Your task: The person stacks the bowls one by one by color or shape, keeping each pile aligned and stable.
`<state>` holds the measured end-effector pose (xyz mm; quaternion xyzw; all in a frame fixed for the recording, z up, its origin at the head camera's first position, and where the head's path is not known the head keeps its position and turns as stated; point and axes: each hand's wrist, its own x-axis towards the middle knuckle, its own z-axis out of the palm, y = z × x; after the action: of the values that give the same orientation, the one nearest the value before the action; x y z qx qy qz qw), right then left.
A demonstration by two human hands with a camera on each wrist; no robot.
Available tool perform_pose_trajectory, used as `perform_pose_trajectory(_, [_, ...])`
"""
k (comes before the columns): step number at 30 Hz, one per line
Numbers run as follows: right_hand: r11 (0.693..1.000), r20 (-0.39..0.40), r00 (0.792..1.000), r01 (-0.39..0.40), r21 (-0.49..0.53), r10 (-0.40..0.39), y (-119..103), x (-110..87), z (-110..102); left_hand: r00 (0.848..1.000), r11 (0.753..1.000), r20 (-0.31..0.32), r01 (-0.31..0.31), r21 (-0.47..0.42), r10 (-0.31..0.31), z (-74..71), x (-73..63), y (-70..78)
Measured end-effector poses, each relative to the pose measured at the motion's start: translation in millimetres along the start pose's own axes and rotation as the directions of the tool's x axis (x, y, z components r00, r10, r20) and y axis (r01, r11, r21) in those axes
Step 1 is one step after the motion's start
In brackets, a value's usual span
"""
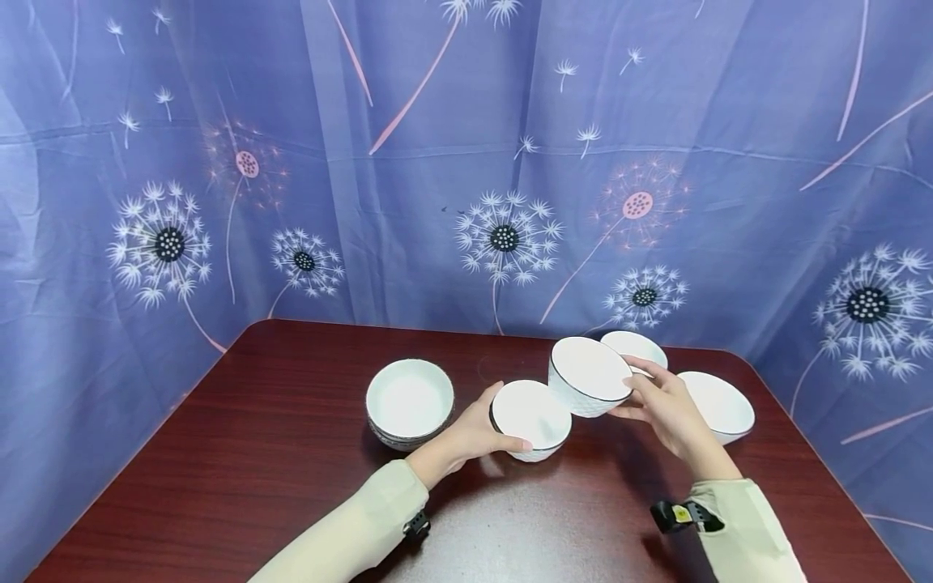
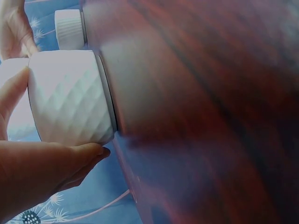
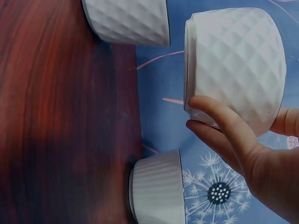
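My left hand (image 1: pixel 474 429) grips a white bowl (image 1: pixel 530 414), its thumb across the near side and its fingers round the far left. In the left wrist view this bowl (image 2: pixel 72 95) shows a raised diamond pattern and a dark line at its foot. My right hand (image 1: pixel 659 405) pinches a second white bowl (image 1: pixel 590 372) by its right side, thumb at the rim and fingers beneath. That bowl (image 3: pixel 238 65), also diamond-patterned, is held above the table, slightly tilted, just behind and right of the first. Whether the two bowls touch, I cannot tell.
A small stack of white bowls (image 1: pixel 410 401) stands left of my left hand on the dark red wooden table (image 1: pixel 277 453). Two more white bowls sit at the right, one at the back (image 1: pixel 641 344) and one near the right edge (image 1: pixel 717 405). A blue dandelion-print curtain (image 1: pixel 408 202) hangs behind.
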<state>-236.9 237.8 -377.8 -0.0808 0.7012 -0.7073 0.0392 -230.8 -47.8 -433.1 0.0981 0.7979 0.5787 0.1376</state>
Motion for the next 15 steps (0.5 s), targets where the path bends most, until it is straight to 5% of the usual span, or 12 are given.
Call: perform_pose_trajectory(15, [1.0, 0.041, 0.999, -0.008, -0.023, 0.009, -4, 6.9, 18, 1.0, 0.999, -0.01, 0.011, -0.039, -0.012, 0.4, 0.2, 0.0])
